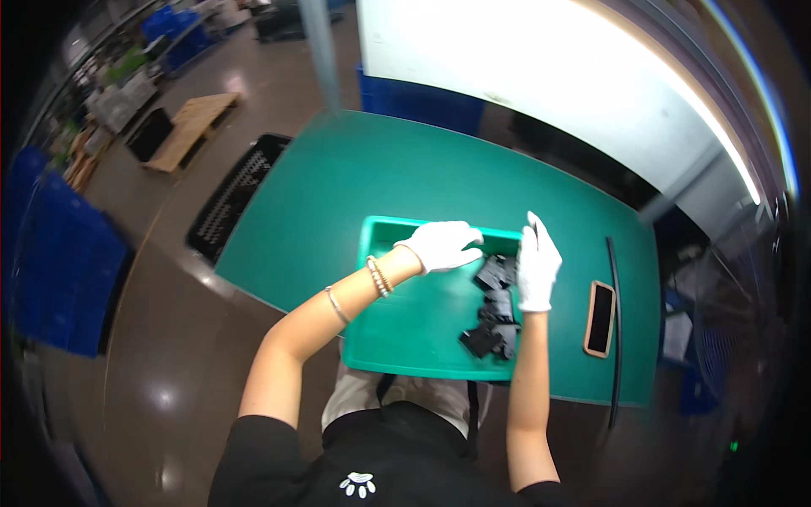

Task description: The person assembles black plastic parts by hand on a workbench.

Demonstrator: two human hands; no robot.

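I see black blocky parts (pixel 498 306) along right edge of green rectangular plastic tray (pixel 414 329), just left of flat-held white-gloved right hand (pixel 537 266); white-gloved left hand (pixel 443 246) spread near far edge.

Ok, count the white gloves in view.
2: the left glove, fingers spread, over the green bin; the right glove, at the bin's right edge.
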